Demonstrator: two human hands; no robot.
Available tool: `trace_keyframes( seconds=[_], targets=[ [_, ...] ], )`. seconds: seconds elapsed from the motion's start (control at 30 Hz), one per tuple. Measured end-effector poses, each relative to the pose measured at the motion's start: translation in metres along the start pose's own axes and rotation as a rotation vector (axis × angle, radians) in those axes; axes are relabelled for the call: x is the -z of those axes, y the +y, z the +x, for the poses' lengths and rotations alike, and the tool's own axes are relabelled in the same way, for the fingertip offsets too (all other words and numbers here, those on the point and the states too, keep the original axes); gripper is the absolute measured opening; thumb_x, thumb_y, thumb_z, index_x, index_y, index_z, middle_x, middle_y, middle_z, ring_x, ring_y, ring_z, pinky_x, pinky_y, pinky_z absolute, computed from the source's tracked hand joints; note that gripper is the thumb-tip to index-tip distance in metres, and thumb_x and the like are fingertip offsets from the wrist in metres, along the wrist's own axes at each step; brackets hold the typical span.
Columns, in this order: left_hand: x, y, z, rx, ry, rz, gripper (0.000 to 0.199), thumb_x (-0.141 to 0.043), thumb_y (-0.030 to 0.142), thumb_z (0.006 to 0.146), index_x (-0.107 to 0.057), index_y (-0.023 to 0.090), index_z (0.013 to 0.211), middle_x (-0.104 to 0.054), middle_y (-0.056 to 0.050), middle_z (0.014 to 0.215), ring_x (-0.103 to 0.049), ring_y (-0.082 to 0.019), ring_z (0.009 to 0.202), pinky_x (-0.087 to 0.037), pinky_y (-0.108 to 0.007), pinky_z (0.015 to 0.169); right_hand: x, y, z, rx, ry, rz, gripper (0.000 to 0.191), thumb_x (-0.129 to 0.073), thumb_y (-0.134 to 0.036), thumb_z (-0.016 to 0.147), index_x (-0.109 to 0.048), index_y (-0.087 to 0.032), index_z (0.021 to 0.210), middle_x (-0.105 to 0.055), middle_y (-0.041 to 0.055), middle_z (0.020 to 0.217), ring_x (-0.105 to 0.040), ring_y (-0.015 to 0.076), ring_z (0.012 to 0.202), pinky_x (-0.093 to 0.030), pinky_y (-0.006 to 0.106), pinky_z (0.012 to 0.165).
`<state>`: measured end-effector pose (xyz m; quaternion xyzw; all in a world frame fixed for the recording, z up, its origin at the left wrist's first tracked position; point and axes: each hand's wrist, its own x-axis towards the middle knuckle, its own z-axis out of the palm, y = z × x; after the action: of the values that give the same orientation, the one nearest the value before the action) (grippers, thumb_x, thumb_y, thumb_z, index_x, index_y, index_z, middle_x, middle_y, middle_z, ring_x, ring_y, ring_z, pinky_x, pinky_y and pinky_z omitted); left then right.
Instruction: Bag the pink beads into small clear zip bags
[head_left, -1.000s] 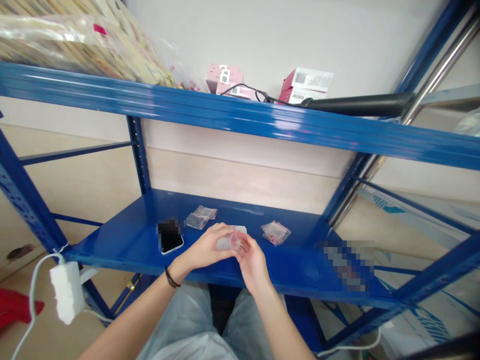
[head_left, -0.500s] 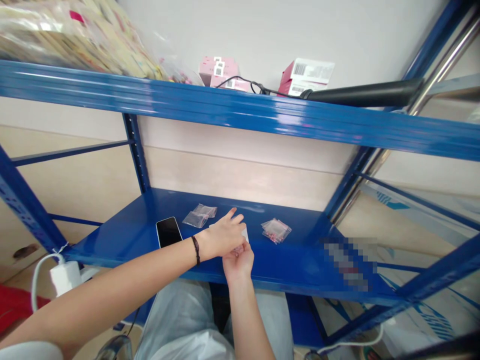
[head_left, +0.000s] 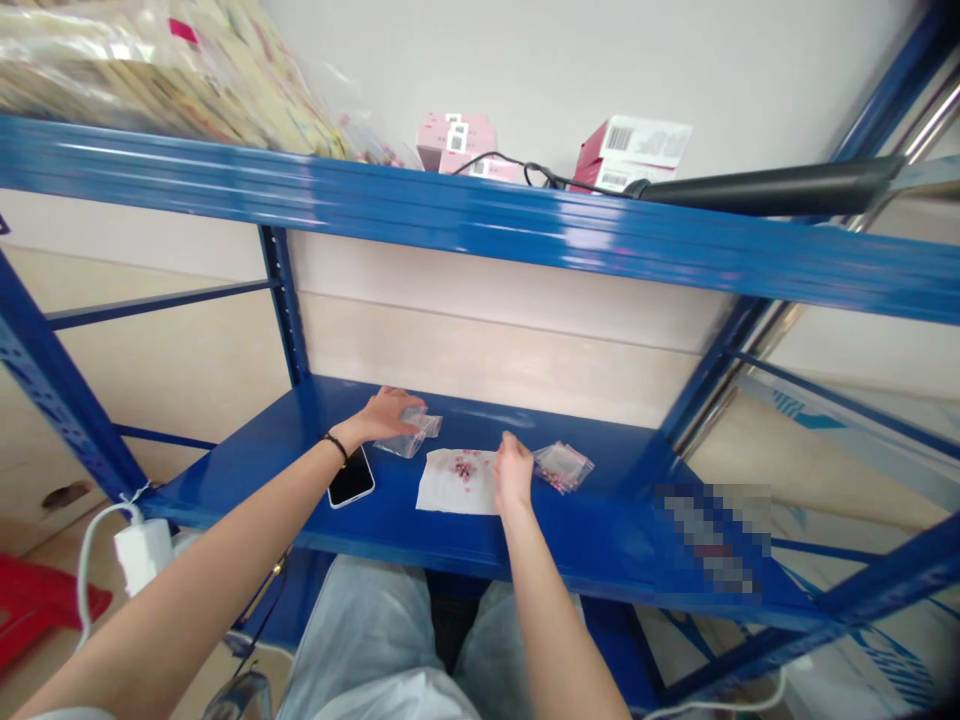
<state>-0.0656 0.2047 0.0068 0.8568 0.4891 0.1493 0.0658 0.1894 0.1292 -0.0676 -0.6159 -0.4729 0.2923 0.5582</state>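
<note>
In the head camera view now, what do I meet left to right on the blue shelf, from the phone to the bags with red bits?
Phone → clear bags → white sheet → right hand → bags with red bits.

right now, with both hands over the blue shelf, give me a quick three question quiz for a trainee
1. True or false: the phone lies left of the white sheet.
2. Which hand is at the clear bags nearest the phone? A) right B) left C) neither
3. What lies scattered on the white sheet?

Key: 1. True. 2. B, the left hand. 3. Small red pieces.
</note>
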Motion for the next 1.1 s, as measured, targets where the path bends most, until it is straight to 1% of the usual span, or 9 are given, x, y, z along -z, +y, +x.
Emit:
trace_keyframes(
  seconds=[0.07,0.13,0.23,0.33,0.5,0.8,0.87,0.93,1.1],
  targets=[
    [-0.021,-0.012,-0.002,0.050,-0.079,0.013,0.058,-0.070,0.047,0.075,-0.067,0.030,0.130,-0.067,-0.008,0.128,-0.052,-0.037,0.124,-0.038,-0.044,0.103,-0.012,-0.005,0.011,0.083,-0.086,-0.224,0.044,-0.042,-0.044,0.099,-0.053,-0.021,0.063,-0.060,0.0030,0.062,-0.062,0.0195,0.068,-0.046,0.027,0.065],
    [-0.039,-0.017,-0.002,0.081,-0.137,0.019,0.066,-0.067,0.045,0.075,-0.060,0.028,0.139,-0.061,-0.010,0.140,-0.046,-0.040,0.133,-0.035,-0.049,0.108,-0.025,-0.006,0.016,0.147,-0.189,-0.441,0.035,-0.053,-0.038,0.095,-0.061,-0.019,0.066,-0.070,0.0073,0.075,-0.067,0.0243,0.085,-0.047,0.030,0.078],
    [-0.060,-0.019,0.000,0.084,-0.223,0.004,0.081,-0.065,0.049,0.076,-0.046,0.025,0.151,-0.044,-0.011,0.157,-0.031,-0.039,0.147,-0.025,-0.051,0.116,-0.037,-0.003,0.015,0.205,-0.313,-0.710,0.032,-0.051,-0.034,0.098,-0.071,-0.017,0.078,-0.075,0.0132,0.087,-0.070,0.0284,0.095,-0.047,0.036,0.086],
    [-0.077,-0.021,0.001,0.062,-0.306,-0.023,0.093,-0.055,0.063,0.083,-0.025,0.022,0.160,-0.021,-0.010,0.168,-0.014,-0.036,0.154,-0.017,-0.050,0.121,-0.042,0.001,0.012,0.262,-0.357,-0.878,0.038,-0.042,-0.034,0.103,-0.073,-0.015,0.093,-0.075,0.0171,0.099,-0.070,0.0297,0.099,-0.048,0.038,0.088],
    [-0.100,-0.026,-0.001,0.082,-0.364,-0.019,0.096,-0.026,0.078,0.090,-0.015,0.016,0.162,-0.006,-0.013,0.168,-0.002,-0.034,0.155,-0.008,-0.051,0.122,-0.041,0.003,0.009,0.340,-0.354,-1.013,0.034,-0.039,-0.034,0.103,-0.067,-0.018,0.113,-0.070,0.0140,0.115,-0.069,0.0283,0.101,-0.048,0.039,0.088],
    [-0.106,-0.020,-0.005,0.087,-0.322,0.041,0.096,-0.017,0.080,0.091,-0.014,0.015,0.162,-0.006,-0.014,0.168,0.000,-0.032,0.155,-0.006,-0.052,0.122,-0.039,-0.006,0.006,0.351,-0.305,-1.063,0.030,-0.041,-0.033,0.101,-0.067,-0.021,0.110,-0.069,0.0111,0.113,-0.070,0.0255,0.096,-0.049,0.037,0.084],
    [-0.105,-0.019,-0.007,0.080,-0.308,0.054,0.096,-0.016,0.079,0.091,-0.014,0.014,0.162,-0.005,-0.014,0.168,-0.001,-0.032,0.155,-0.006,-0.051,0.123,-0.029,-0.009,0.015,0.332,-0.263,-1.059,0.031,-0.038,-0.033,0.102,-0.067,-0.022,0.110,-0.070,0.0101,0.113,-0.070,0.0249,0.096,-0.049,0.035,0.083],
    [-0.105,-0.018,-0.009,0.074,-0.294,0.062,0.096,-0.015,0.079,0.091,-0.014,0.014,0.162,-0.004,-0.013,0.168,0.000,-0.031,0.155,-0.005,-0.050,0.123,-0.007,-0.011,0.031,0.292,-0.203,-1.063,0.035,-0.034,-0.032,0.103,-0.067,-0.022,0.112,-0.070,0.0109,0.114,-0.070,0.0254,0.097,-0.049,0.035,0.081],
    [-0.107,-0.017,-0.010,0.079,-0.273,0.059,0.099,-0.013,0.081,0.090,-0.014,0.013,0.162,-0.002,-0.013,0.168,0.002,-0.031,0.155,-0.003,-0.051,0.123,0.091,-0.001,0.079,0.144,-0.096,-1.094,0.040,-0.030,-0.026,0.103,-0.068,-0.016,0.114,-0.071,0.0168,0.115,-0.068,0.0276,0.105,-0.046,0.032,0.078]
  ],
)
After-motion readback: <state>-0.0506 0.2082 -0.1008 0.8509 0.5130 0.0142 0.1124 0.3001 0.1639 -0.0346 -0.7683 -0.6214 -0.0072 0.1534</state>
